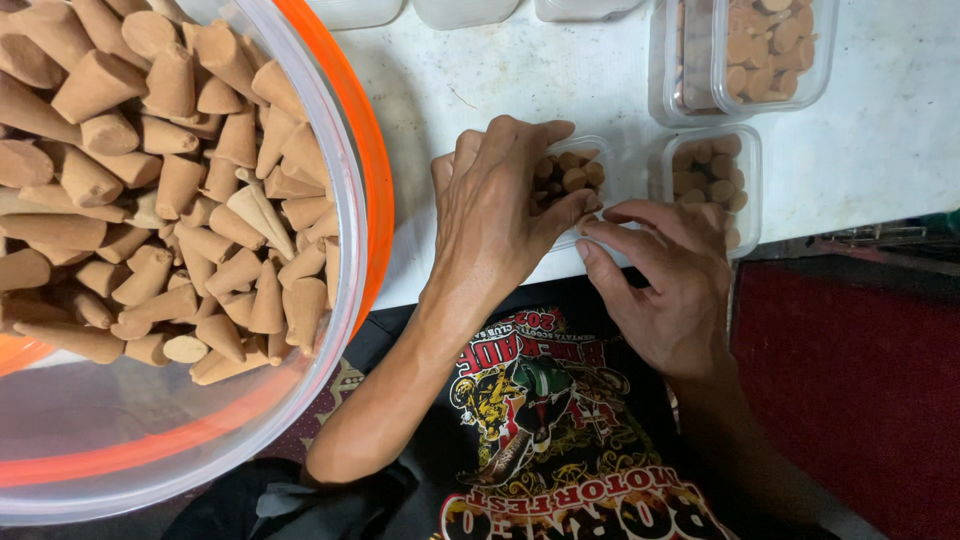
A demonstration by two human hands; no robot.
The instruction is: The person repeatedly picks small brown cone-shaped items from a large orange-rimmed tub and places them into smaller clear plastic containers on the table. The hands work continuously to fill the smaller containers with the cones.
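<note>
My left hand [497,205] lies over a small clear plastic box [592,150] packed with brown cones standing base up [572,176], its fingers curled around the box's near side. My right hand [668,275] is beside it at the table's front edge, its fingertips touching the same box's right corner. Whether either hand pinches a cone is hidden.
A large clear tub with an orange rim [372,170] holds several loose brown cones [150,180] at the left. More filled clear boxes [752,165] [770,50] stand to the right and behind on the white table [880,130]. Empty containers [460,10] line the back.
</note>
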